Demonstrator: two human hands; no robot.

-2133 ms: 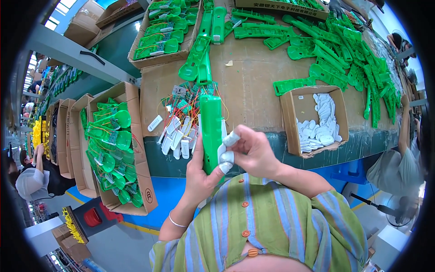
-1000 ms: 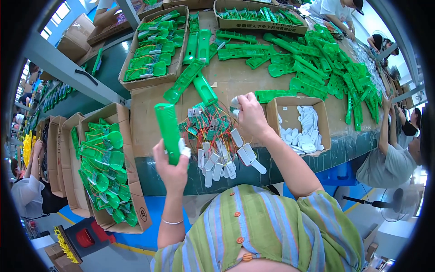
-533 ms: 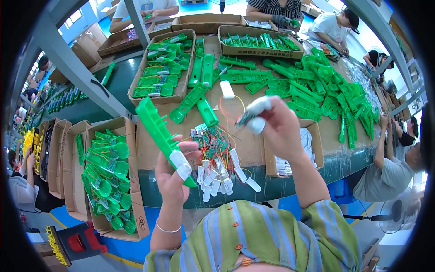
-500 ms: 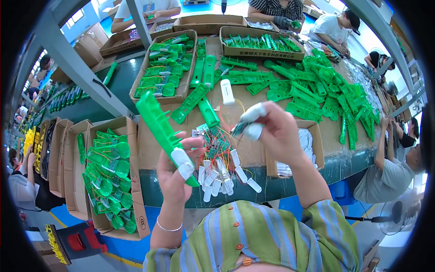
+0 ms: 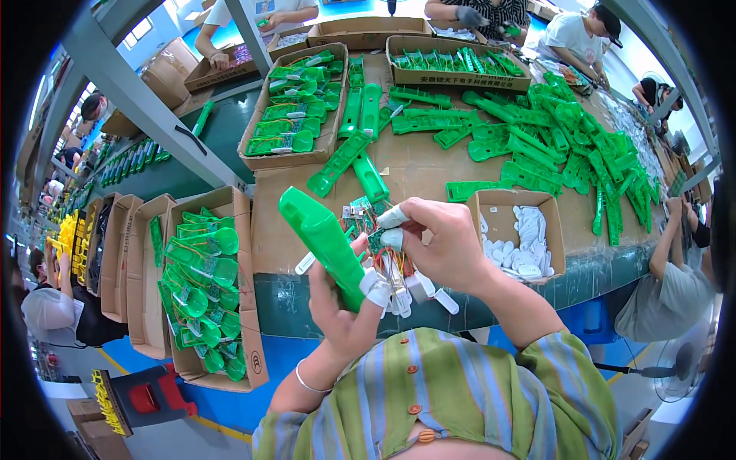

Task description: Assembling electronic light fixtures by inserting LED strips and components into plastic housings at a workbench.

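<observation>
Head view: single camera, looking down on both your hands over the bench.
Green housing: long, hollow, bright green plastic housing (image 5: 322, 241) in your left hand (image 5: 345, 322), raised above the bench edge. Smooth outer face toward the camera; inner side hidden.
Housing axis: runs from far left down to near right; far end free, near end in your palm.
Left grip: closed round the near end, thumb on the right flank, fingers wrapping from the left and underneath.
Circuit board: small dark green circuit board (image 5: 376, 241), pinched between thumb and index of your right hand (image 5: 452, 241), both tips in white finger covers (image 5: 393, 217).
Key relation: board sits just right of the housing, about level with its middle, by your left fingertip. Contact there: can't tell. Right hand is the nearer to the wire pile.
Right pose: comes in from the right, knuckles up, tips pointing left; forearm slants from lower right.
Wire pile: tangled green boards with red and yellow wires (image 5: 356, 208) beyond and under your fingers; flat white plastic tabs (image 5: 445, 301) at the near edge.
Right box: open brown cardboard box (image 5: 498, 218) holding white oval plastic pieces, beside your right hand.
Left box: deep brown cardboard carton (image 5: 247, 268) of wired green housings, left of your left hand.
</observation>
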